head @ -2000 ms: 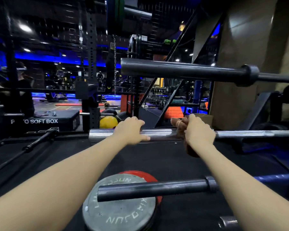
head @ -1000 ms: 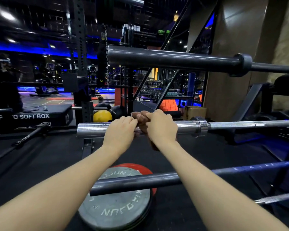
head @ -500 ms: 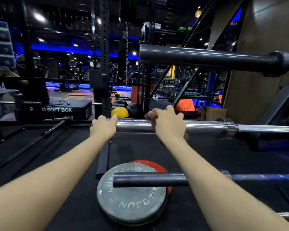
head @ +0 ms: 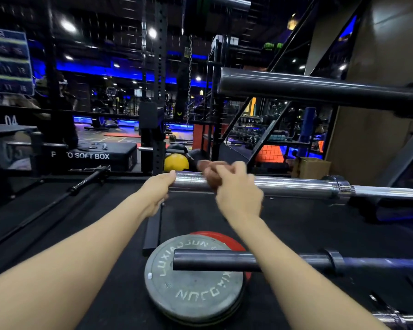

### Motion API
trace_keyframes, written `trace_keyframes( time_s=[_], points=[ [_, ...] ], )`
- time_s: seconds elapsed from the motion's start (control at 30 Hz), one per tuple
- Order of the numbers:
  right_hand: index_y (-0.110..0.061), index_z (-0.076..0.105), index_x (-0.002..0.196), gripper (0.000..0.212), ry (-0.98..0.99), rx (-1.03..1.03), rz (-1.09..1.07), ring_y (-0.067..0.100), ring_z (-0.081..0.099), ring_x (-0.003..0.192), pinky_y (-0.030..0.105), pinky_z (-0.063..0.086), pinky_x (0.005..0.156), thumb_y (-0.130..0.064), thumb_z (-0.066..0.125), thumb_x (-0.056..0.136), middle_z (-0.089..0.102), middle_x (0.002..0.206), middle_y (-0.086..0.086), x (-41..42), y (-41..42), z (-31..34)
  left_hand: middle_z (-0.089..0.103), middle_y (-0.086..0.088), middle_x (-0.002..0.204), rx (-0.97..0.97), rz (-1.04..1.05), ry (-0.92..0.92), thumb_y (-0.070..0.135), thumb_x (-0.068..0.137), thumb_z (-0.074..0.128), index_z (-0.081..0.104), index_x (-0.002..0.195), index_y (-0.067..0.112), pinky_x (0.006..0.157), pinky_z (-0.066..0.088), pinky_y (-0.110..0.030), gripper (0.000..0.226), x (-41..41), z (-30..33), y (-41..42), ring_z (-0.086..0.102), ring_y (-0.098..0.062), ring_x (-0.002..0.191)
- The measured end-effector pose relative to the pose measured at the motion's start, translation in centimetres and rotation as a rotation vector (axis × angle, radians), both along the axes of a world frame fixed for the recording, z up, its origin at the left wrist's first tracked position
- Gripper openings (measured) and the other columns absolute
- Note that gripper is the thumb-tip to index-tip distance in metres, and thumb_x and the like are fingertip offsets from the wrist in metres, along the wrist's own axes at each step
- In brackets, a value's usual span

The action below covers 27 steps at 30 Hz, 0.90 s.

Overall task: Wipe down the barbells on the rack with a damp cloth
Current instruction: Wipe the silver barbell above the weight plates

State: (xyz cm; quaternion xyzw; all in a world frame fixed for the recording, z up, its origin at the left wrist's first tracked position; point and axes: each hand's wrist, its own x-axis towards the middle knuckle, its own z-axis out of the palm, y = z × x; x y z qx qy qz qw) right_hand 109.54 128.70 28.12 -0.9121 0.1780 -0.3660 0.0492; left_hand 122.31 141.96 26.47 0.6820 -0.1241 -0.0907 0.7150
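**You are in a gym**

You stand on black rubber flooring [head: 308,229] among racked barbells [head: 296,186]. Below you lies a grey weight plate [head: 193,296] stacked on a red one. Ahead rise a perforated steel rack upright [head: 159,75], a black box [head: 91,156] lettered "SOFT BOX", a yellow medicine ball [head: 175,162] and distant dumbbell shelves under blue lights.

I count three barbell sleeves before me: one black sleeve [head: 320,90] above, one chrome sleeve [head: 284,185], one dark sleeve [head: 215,263] below. Two weight plates, grey [head: 191,289] over red [head: 221,236], and one yellow ball [head: 176,162].
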Motion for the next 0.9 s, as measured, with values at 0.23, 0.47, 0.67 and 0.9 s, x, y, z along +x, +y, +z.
trace_keyframes(
  time_s=[0.23, 0.47, 0.67, 0.9],
  points=[
    [-0.030, 0.054, 0.126, 0.041, -0.228, 0.269, -0.178, 0.034, 0.048, 0.102, 0.033, 0.034, 0.069, -0.015, 0.058, 0.089, 0.040, 0.126, 0.005, -3.0, -5.9, -2.4, 0.058, 0.003, 0.080, -0.056, -0.049, -0.035, 0.017, 0.101, 0.043, 0.058, 0.101, 0.012, 0.073, 0.042, -0.021, 0.016, 0.1, 0.0, -0.3, 0.052, -0.007, 0.071],
    [-0.033, 0.051, 0.129, 0.043, -0.165, 0.176, 0.186, 0.030, 0.044, 0.106, 0.030, 0.034, 0.071, -0.019, 0.057, 0.089, 0.038, 0.130, 0.002, 1.2, 4.8, -3.0, 0.059, 0.004, 0.083, -0.020, -0.085, -0.126, 0.015, 0.100, 0.042, 0.060, 0.088, 0.018, 0.071, 0.035, -0.023, 0.022, -0.2, 0.2, 0.7, 0.045, -0.007, 0.077],
    [-0.036, 0.054, 0.118, 0.030, -0.123, 0.148, 0.114, 0.027, 0.053, 0.099, 0.031, 0.040, 0.069, -0.031, 0.056, 0.089, 0.041, 0.117, -0.001, 0.4, 2.9, -1.0, 0.058, -0.011, 0.121, 0.074, -0.148, -0.265, 0.014, 0.098, 0.049, 0.054, 0.124, 0.003, 0.098, 0.038, -0.028, 0.029, 0.2, -0.6, 2.2, 0.048, -0.018, 0.119],
    [-0.026, 0.057, 0.124, 0.032, -0.124, 0.304, -0.208, 0.034, 0.051, 0.112, 0.041, 0.043, 0.084, -0.028, 0.056, 0.092, 0.041, 0.125, 0.006, -2.5, -5.1, 1.4, 0.054, -0.005, 0.133, 0.175, -0.175, -0.480, 0.010, 0.092, 0.058, 0.045, 0.138, 0.013, 0.110, 0.034, -0.032, 0.048, 0.3, -1.2, 3.3, 0.049, -0.011, 0.125]
  ],
)
